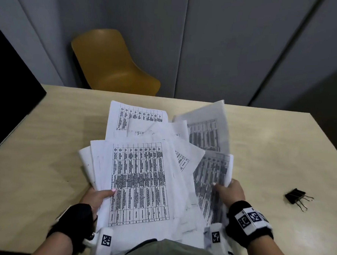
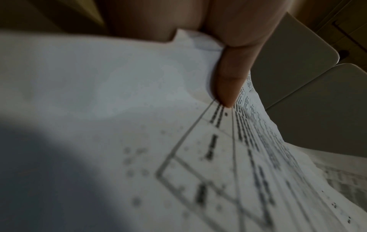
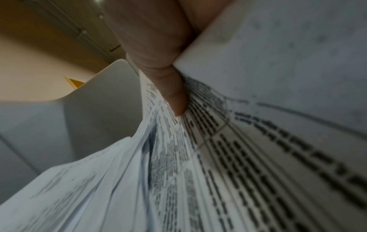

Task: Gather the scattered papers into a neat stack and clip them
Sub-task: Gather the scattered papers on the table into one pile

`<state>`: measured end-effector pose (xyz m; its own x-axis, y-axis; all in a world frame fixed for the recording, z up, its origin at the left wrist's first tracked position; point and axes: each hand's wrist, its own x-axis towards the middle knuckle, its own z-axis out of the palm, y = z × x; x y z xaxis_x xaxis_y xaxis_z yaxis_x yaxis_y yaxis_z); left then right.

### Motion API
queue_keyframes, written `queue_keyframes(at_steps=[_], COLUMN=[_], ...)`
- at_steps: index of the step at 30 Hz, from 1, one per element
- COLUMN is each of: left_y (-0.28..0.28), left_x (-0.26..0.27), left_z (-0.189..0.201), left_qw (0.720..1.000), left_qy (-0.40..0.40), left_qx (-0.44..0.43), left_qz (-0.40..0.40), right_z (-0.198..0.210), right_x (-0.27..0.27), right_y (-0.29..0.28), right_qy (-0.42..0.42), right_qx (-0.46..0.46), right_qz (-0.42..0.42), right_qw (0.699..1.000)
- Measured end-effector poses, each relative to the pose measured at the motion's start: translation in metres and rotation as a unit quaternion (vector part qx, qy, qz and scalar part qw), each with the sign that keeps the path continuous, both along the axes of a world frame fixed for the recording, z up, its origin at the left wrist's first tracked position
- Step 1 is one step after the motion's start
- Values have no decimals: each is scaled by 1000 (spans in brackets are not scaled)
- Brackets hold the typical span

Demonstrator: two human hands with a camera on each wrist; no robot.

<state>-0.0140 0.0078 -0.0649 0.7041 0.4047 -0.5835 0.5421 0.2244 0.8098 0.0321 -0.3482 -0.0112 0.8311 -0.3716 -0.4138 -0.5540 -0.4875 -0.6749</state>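
Observation:
Several white papers (image 1: 140,181) printed with black tables lie fanned and overlapping, lifted off the table in front of me. My left hand (image 1: 98,197) grips the left part of the pile, thumb on top of the front sheet (image 2: 258,157). My right hand (image 1: 228,192) grips the right part, where two sheets (image 1: 208,133) stand tilted up and blurred. Its thumb presses on printed sheets (image 3: 228,149) in the right wrist view. A black binder clip (image 1: 296,197) with wire handles lies on the table to the right, apart from both hands.
The light wooden table (image 1: 44,149) stretches left and right of the pile. A mustard-yellow chair (image 1: 112,64) stands behind the far edge. A dark panel (image 1: 10,90) sits at the left, and grey wall panels (image 1: 228,42) rise behind.

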Motion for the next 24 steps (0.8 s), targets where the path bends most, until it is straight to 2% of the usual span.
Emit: queue_keyframes(at_steps=[7,15,18,24], left_y=[3,4,5,1], left_x=[2,3,4,7], left_z=[-4,-4,-6,-3], left_qw=[1000,999,999,997], left_qy=[6,25,18,27], left_qx=[21,35,45,62], left_qz=[-13,-28,-25,-25], right_z=[41,103,124,139], right_x=[10,37,42,41], right_y=[-28,-31,-20,11], right_qy=[-114,-256,-302,-350], right_qx=[-94,-32,13,92], right_qz=[-90,-178,-172,-97], right_qw=[985,950,938,927])
